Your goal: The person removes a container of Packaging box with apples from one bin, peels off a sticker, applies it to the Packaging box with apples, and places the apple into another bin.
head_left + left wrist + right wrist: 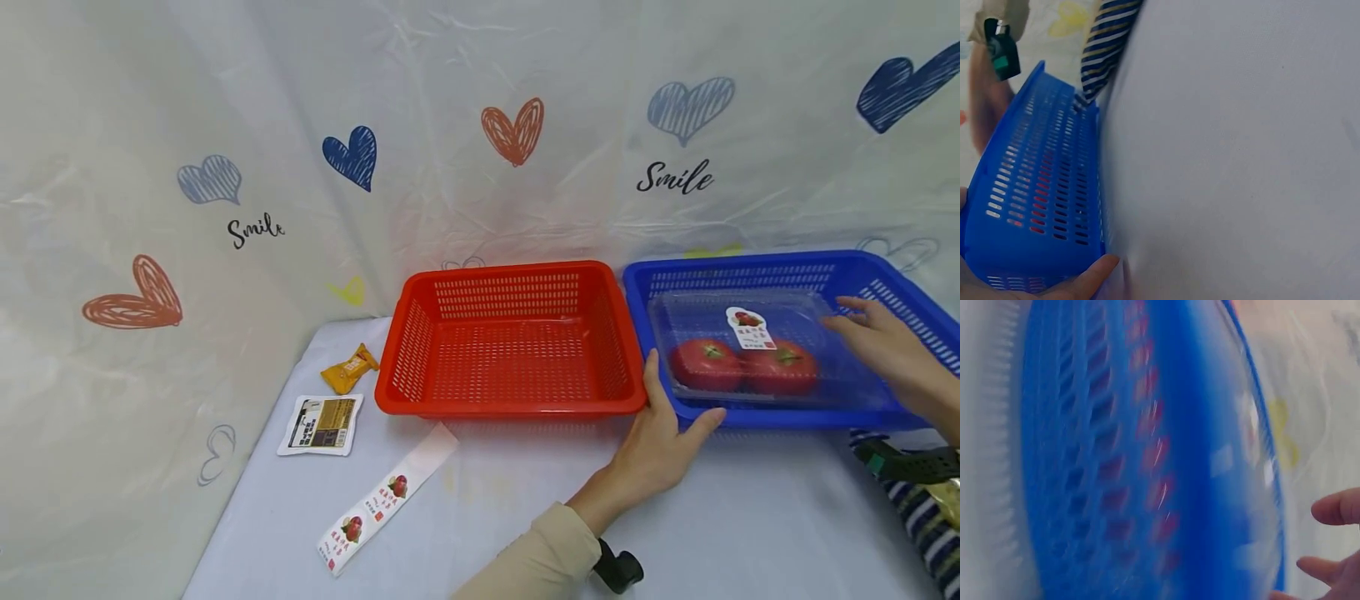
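My left hand (658, 439) is at the near left corner of the blue basket (750, 417), thumb along the front wall and a straight finger along the left side. In the left wrist view its thumb (1100, 272) lies low by the slotted wall. Inside the basket sits a clear plastic container (697, 312) with two red tomatoes (780, 367) and a white fruit sticker (750, 327) on its lid. My right hand (881, 333), fingers spread, is over the container's right end; the right wrist view is blurred.
A red basket (510, 408) stands left of the blue one. Farther left lie a sticker strip (386, 500), a flat white packet (321, 425) and a yellow-wrapped snack (350, 369). At the right edge is striped fabric (911, 508). A heart-printed sheet (450, 200) hangs behind.
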Motion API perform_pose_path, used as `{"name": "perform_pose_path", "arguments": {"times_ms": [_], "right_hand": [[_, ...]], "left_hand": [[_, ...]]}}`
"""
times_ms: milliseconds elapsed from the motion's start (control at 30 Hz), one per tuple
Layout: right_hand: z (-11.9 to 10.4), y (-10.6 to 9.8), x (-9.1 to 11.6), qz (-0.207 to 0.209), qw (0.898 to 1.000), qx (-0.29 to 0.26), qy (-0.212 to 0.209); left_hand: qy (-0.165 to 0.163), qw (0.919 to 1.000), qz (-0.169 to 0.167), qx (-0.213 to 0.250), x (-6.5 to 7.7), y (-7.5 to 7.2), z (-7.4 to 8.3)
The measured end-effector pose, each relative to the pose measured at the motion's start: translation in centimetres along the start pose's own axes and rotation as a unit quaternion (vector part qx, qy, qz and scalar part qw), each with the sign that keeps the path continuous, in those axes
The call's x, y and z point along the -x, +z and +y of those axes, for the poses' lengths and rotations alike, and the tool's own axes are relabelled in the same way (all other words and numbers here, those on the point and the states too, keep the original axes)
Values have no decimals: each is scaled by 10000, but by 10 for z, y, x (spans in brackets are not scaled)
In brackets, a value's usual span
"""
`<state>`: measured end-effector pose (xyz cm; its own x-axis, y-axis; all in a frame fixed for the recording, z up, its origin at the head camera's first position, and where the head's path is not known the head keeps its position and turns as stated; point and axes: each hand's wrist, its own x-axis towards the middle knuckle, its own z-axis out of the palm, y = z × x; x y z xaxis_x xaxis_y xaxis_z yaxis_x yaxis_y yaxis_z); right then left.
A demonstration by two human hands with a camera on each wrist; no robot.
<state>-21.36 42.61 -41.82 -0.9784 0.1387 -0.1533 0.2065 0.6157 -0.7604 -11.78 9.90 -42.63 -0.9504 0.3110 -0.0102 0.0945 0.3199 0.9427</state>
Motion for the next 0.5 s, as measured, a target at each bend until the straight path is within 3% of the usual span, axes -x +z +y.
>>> {"name": "perform_pose_path", "arguments": {"times_ms": [267, 400, 500], "right_hand": [[-133, 25, 65, -140, 9900, 520, -1304], [-161, 33, 86, -349, 9861, 537, -1532], [-171, 39, 98, -485, 9854, 337, -1594]], "left_hand": [[147, 9995, -14, -271, 3, -1, -8], [19, 9981, -378, -490, 22, -8, -5], [-356, 9921, -1003, -666, 44, -28, 9]]}}
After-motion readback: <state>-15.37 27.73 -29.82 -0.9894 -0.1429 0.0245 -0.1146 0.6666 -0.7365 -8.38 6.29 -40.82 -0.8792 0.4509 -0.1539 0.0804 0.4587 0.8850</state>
